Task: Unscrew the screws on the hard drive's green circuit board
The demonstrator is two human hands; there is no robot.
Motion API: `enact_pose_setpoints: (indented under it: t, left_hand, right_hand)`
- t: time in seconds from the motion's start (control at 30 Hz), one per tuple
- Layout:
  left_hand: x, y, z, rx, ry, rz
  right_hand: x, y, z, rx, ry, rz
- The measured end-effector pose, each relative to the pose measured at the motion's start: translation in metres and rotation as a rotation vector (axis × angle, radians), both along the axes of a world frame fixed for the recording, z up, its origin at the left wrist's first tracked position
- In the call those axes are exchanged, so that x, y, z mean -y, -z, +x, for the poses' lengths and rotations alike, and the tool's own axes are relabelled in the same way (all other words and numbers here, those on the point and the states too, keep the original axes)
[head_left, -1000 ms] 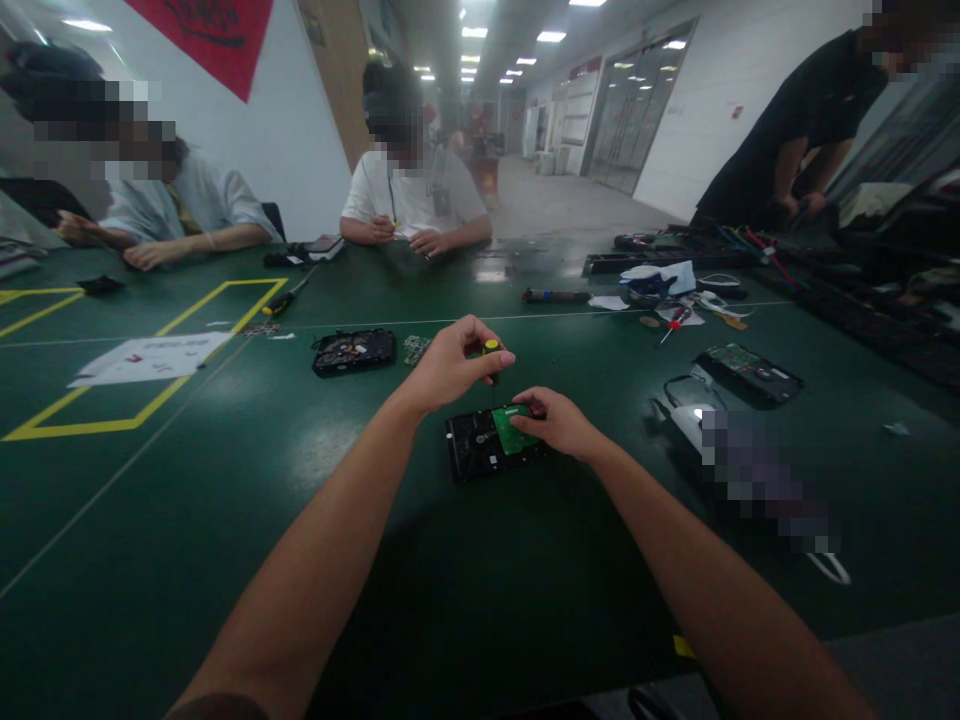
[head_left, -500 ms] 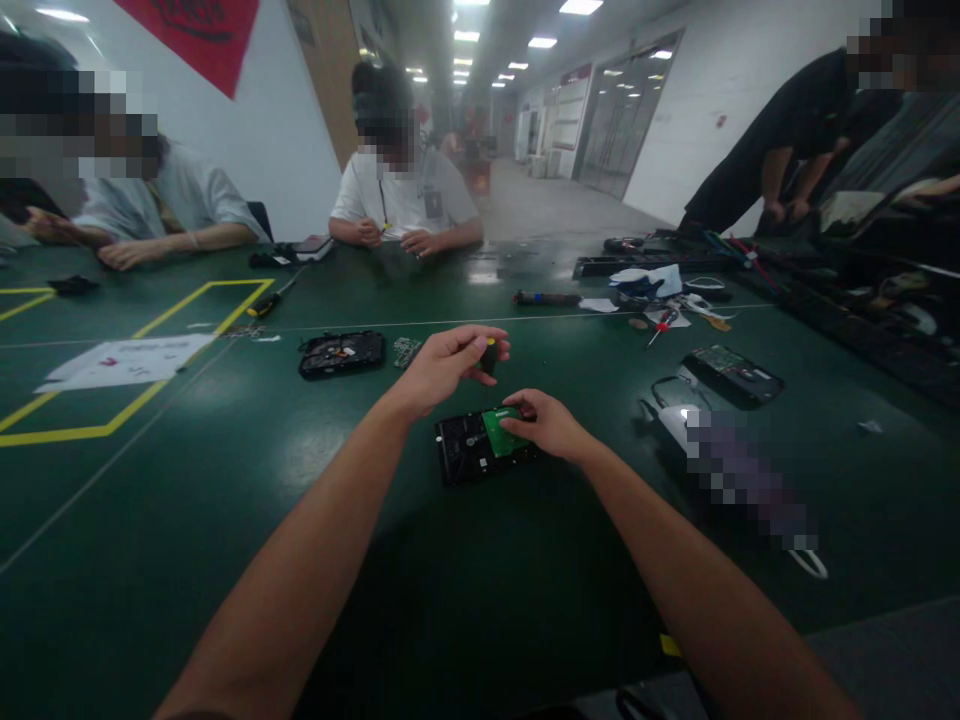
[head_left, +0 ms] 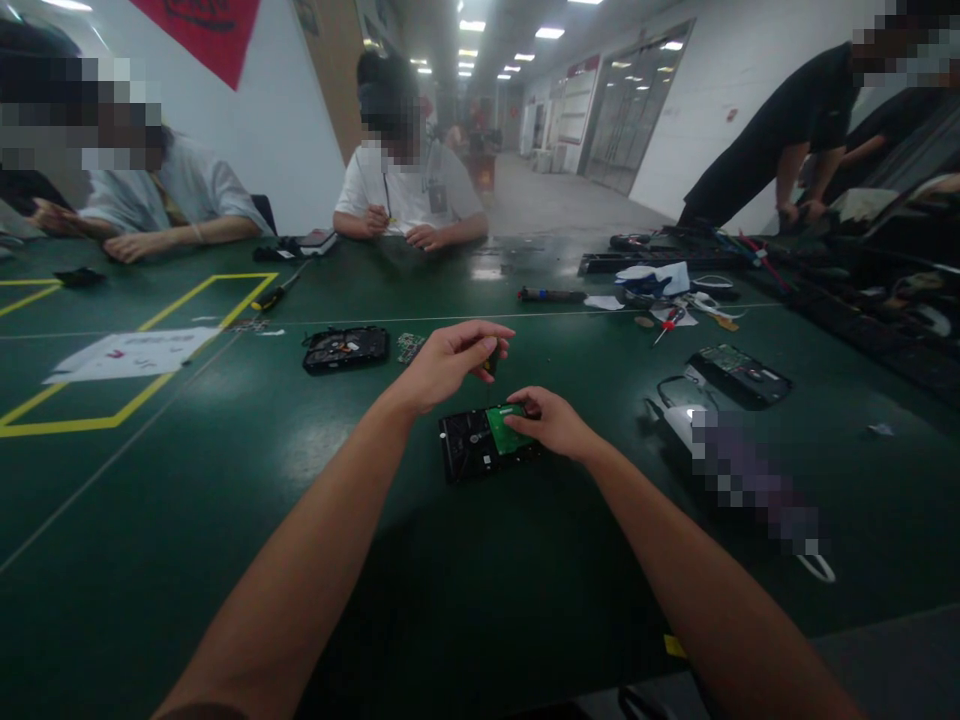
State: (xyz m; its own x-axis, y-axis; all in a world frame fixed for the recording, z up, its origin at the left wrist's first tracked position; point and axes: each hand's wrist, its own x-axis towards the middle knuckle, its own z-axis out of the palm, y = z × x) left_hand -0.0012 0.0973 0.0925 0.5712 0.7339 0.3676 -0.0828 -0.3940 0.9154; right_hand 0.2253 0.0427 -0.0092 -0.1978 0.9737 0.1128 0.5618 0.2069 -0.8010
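Observation:
My left hand (head_left: 450, 365) is closed around the dark, yellow-topped handle of a screwdriver (head_left: 491, 364). The tool stands upright, its thin shaft reaching down to the far edge of a black hard drive (head_left: 463, 450). Whether the tip sits in a screw is too small to tell. That drive lies flat on the green table with a green circuit board (head_left: 502, 430) on its upper face. My right hand (head_left: 553, 425) grips the drive's right end, thumb over the board and fingers at the far edge.
Left of my hands lie another hard drive (head_left: 345, 348), a loose circuit board (head_left: 410, 347) and a yellow-black screwdriver (head_left: 271, 297). On the right are a third drive (head_left: 739, 374), a blurred-out long object (head_left: 750, 475) and a red screwdriver (head_left: 670, 322). Several people work around the table.
The screwdriver has tilted more upright, and its shaft now shows above the drive's far edge. My right hand keeps its hold. The view has shifted slightly.

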Motion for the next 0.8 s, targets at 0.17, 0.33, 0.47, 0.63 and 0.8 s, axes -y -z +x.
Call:
enact_pose_setpoints:
  t: [0.17,0.33,0.47,0.63,0.8]
  left_hand:
    - [-0.0008,0.0016,0.0009,0.011,-0.083,0.038]
    - [0.0005,0.0013,0.0019,0.034,-0.054,0.034]
    - [0.0017,-0.0007,0.0023,0.021,-0.014,0.011]
    - [-0.0003,0.0004,0.0031,0.092,0.002,-0.181]
    - [0.0005,0.0004,0.0033,0.077,-0.034,-0.12]
  right_hand:
    - [0.0001,-0.0001,0.0005,0.002,-0.009,0.01]
    - [-0.0009,-0.0004,0.0001,0.015,-0.001,0.021]
    - [-0.0009,-0.0001,-0.0009,0.0,-0.004,0.032]
    - [0.0002,-0.0016,-0.0009,0.02,0.012,0.012]
    - [0.0007,-0.0025,-0.0013,0.013,0.01,0.029]
